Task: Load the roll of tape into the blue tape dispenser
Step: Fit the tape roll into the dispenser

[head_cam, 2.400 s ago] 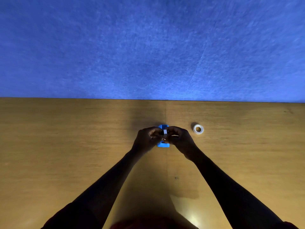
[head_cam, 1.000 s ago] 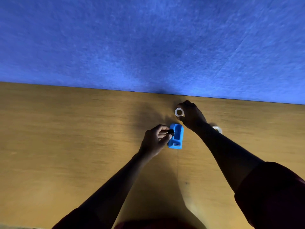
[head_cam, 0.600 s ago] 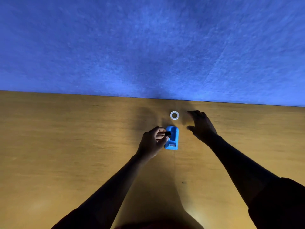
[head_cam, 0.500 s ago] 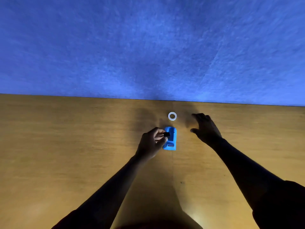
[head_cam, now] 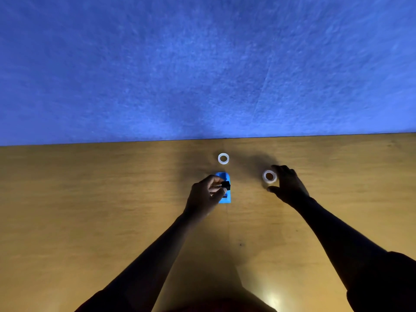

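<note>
Head camera looks down on a tan wooden tabletop (head_cam: 90,221) that runs back to a blue felt-like wall panel (head_cam: 202,64); a small blue plastic tape dispenser (head_cam: 225,198) sits near the middle of the tabletop, its long side running away from the person; the left hand (head_cam: 203,197) is curled against the dispenser's left side, its fingers pinching a small black block-shaped piece (head_cam: 226,185) just above the dispenser's body; whether that piece is seated in the dispenser or lifted off it cannot be told; to the right, well apart from the dispenser, a roll of clear tape with a brownish core (head_cam: 269,176) lies flat on the tabletop; the right hand (head_cam: 289,184) is around its right side, the grip spread, forefinger arched past the far edge of the roll and thumb below the near edge; whether the fingertips touch the roll cannot be told; farther back, just beyond the dispenser, a thin white ring (head_cam: 223,158) lies flat and alone; both forearms are dark and in shadow, and a dark sleeve (head_cam: 382,282) covers the right upper arm.
</note>
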`<state>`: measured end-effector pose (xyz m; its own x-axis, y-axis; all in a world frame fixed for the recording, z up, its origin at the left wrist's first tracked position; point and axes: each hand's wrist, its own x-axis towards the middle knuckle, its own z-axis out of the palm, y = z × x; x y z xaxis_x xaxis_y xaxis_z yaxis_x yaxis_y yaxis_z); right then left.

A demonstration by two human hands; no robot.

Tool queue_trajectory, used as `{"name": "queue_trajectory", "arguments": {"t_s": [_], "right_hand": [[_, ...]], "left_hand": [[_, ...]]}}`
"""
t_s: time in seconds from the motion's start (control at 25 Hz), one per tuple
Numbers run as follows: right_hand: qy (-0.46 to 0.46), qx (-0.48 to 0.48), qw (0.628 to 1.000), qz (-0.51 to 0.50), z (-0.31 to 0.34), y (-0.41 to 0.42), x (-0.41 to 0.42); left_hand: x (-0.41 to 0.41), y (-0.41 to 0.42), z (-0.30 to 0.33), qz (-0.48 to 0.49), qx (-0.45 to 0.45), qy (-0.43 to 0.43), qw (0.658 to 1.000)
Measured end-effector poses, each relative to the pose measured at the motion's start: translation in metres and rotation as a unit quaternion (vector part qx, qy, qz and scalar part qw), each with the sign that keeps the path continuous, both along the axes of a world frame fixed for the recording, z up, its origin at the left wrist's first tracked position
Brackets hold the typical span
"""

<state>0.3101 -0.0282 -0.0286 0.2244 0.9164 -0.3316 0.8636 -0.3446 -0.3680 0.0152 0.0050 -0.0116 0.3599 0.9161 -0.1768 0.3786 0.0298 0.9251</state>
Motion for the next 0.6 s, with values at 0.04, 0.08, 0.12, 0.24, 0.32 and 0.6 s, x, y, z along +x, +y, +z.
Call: {"name": "queue_trajectory", "arguments": {"t_s": [0.04, 0.08, 0.12, 0.24, 0.32, 0.6], "right_hand": [[-0.003, 0.005, 1.000, 0.002, 0.000, 0.001, 0.000], [-0.007, 0.009, 1.000, 0.003, 0.001, 0.003, -0.001], [-0.010, 0.012, 1.000, 0.005, 0.001, 0.005, -0.001], [-0.020, 0.014, 1.000, 0.011, 0.003, 0.010, -0.002], [-0.026, 0.018, 0.999, 0.018, 0.003, 0.012, -0.004], [-0.021, 0.040, 0.999, 0.024, 0.006, 0.012, -0.011]], "left_hand": [[0.000, 0.000, 0.001, 0.002, -0.003, 0.002, 1.000], [0.000, 0.000, 0.001, 0.005, -0.008, 0.002, 1.000], [-0.001, 0.000, 0.001, 0.007, -0.012, 0.003, 1.000], [-0.002, 0.000, 0.000, 0.012, -0.014, 0.014, 1.000], [-0.001, 0.001, -0.001, 0.014, -0.013, 0.021, 1.000], [-0.001, 0.003, 0.003, 0.006, -0.007, 0.030, 1.000]]}}
